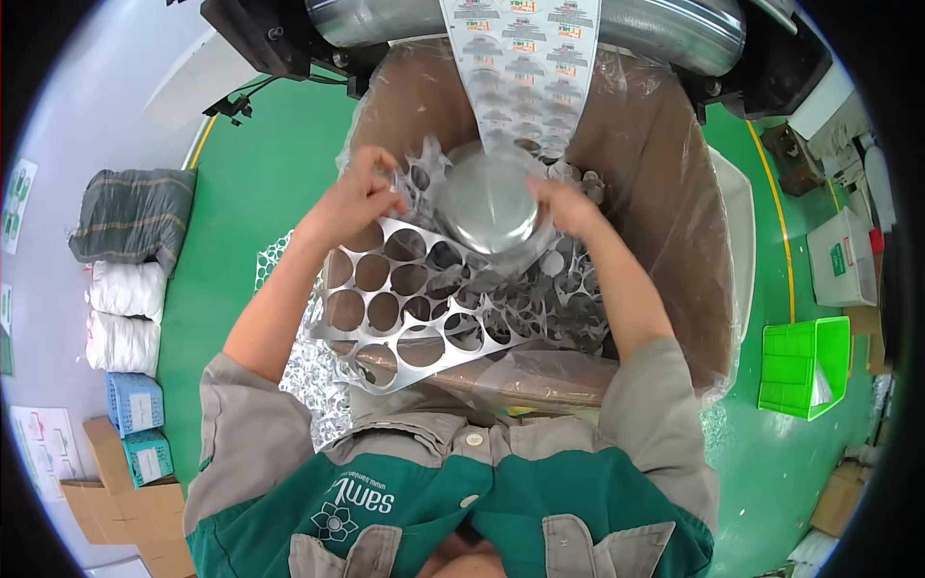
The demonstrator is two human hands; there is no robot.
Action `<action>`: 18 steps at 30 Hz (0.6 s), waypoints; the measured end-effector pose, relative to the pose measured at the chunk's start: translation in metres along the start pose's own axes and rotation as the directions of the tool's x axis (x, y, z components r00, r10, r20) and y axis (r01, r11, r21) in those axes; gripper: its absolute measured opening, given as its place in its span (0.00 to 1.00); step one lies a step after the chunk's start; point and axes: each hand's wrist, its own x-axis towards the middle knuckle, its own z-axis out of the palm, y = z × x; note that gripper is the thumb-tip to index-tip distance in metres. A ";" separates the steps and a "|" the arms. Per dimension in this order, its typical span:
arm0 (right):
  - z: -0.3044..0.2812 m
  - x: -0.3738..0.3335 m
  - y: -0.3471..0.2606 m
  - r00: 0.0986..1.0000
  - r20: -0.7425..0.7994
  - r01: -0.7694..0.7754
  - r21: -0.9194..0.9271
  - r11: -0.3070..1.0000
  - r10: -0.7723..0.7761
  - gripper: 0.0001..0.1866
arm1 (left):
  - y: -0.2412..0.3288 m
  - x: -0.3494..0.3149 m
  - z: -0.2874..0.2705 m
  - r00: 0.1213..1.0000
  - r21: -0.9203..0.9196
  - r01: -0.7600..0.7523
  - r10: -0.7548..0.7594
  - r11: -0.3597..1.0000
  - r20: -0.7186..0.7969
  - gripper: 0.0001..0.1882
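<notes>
A round, shiny, see-through-looking bowl [487, 200], blurred by motion, is held at its right rim by my right hand [568, 204]. Left of it, my left hand [358, 197] has its fingers bent at the upper edge of a punched foil scrap [421, 347]; they look closed on that edge, though blur softens them. The scrap is silvery, full of round holes, and slants over the near side of a large brown box [665, 231] lined with clear plastic. More crumpled foil scrap [568, 313] and small round foil discs [552, 262] lie under and beside the bowl.
A printed foil web [525, 72] hangs down into the box from a metal roller [684, 37]. Foil waste [313, 385] lies left of the box. A bright green crate [805, 368] stands to the right; a dark quilted bundle [132, 220] and blue baskets [133, 405] stand at the left wall.
</notes>
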 end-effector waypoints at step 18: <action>0.020 -0.045 -0.079 0.913 0.318 0.005 0.618 0.786 -0.256 0.23 | 0.043 -0.070 0.012 0.874 0.340 -0.368 0.199 0.865 0.443 0.07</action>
